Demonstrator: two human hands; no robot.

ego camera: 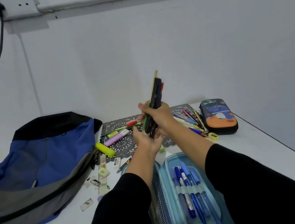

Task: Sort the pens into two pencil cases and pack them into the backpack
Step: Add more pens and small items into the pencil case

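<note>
The right grip (158,115) is curling its fingers round a bundle of dark pens with a green and a red one among them (156,94), holding it nearly upright above the white counter (261,137). The left grip (147,141) is lying spread and palm-up just beneath, its palm appearing to meet the bundle's lower ends. Nearer the person than both grips, an open light-blue zip pencil case (189,158) is lying flat, carrying blue pens (191,193) tucked under its elastic loops. Right of the right grip, a closed dark pencil case with a dinosaur print (219,117) is resting beside a heap of loose pastel pens (191,120). Left of the left grip, loose markers and highlighters (117,136) are lying on a black lace mat (121,148). Farther left, a blue and grey fabric backpack (42,160) is slumping on the counter.
</note>
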